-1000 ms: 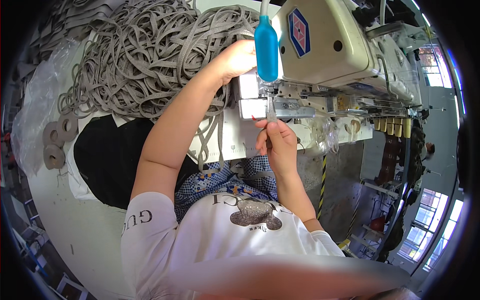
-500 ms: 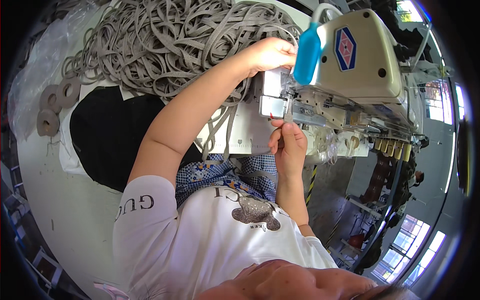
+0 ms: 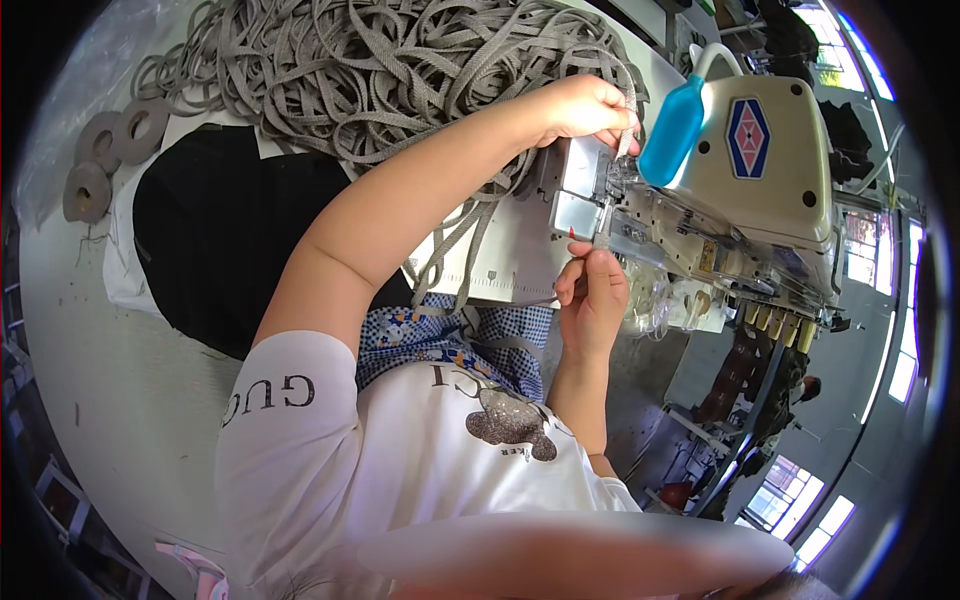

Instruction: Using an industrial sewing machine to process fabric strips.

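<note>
Your left hand [image 3: 600, 112] pinched grey strap [image 3: 627, 140] just beyond working end of sewing machine [image 3: 765, 160]; your right hand [image 3: 595, 290] pinched strap on machine's near side. Step seemed to be guiding strap through machine. Next move called for straight, even tension.

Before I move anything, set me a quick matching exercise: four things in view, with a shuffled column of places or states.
1. left hand
2. right hand
3. black fabric
4. sewing machine head

A. lying right of the three grey rolls
B. pinching grey strap in front of the shiny metal plate
C. cream, with a hexagonal badge
D. holding grey strap beside the tangled heap

Pairs: 1-D; 2-B; 3-A; 4-C
</note>
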`<action>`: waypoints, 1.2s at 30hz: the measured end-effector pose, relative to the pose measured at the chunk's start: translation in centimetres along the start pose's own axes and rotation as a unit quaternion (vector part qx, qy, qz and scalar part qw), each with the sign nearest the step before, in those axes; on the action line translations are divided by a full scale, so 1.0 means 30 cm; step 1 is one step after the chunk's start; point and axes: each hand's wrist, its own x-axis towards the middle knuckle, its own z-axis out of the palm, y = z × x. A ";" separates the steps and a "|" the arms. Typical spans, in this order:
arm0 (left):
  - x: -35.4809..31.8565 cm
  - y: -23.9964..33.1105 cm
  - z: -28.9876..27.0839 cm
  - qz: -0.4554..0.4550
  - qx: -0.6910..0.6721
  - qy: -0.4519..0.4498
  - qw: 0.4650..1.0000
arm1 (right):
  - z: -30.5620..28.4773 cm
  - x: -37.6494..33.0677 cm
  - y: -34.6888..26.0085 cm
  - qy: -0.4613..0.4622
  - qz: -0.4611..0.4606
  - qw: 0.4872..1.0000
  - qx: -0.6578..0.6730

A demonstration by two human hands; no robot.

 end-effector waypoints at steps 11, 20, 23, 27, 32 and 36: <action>-0.007 0.005 -0.008 -0.007 0.024 -0.024 0.999 | 0.007 0.002 0.003 0.009 -0.004 1.000 -0.007; -0.018 0.021 -0.005 -0.015 -0.005 -0.015 1.000 | 0.002 0.000 0.007 0.002 -0.011 1.000 -0.005; -0.019 0.017 -0.015 -0.016 -0.001 -0.026 1.000 | 0.000 0.001 0.010 0.004 -0.009 1.000 -0.004; -0.010 0.008 -0.028 -0.005 0.000 -0.058 0.998 | 0.000 0.002 0.011 0.007 -0.011 1.000 -0.004; 0.003 -0.006 -0.041 0.004 -0.013 -0.086 0.996 | 0.001 0.003 0.012 0.005 -0.017 1.000 -0.008; 0.006 -0.010 -0.042 0.007 -0.011 -0.083 0.996 | 0.003 0.003 0.014 0.002 -0.019 1.000 -0.015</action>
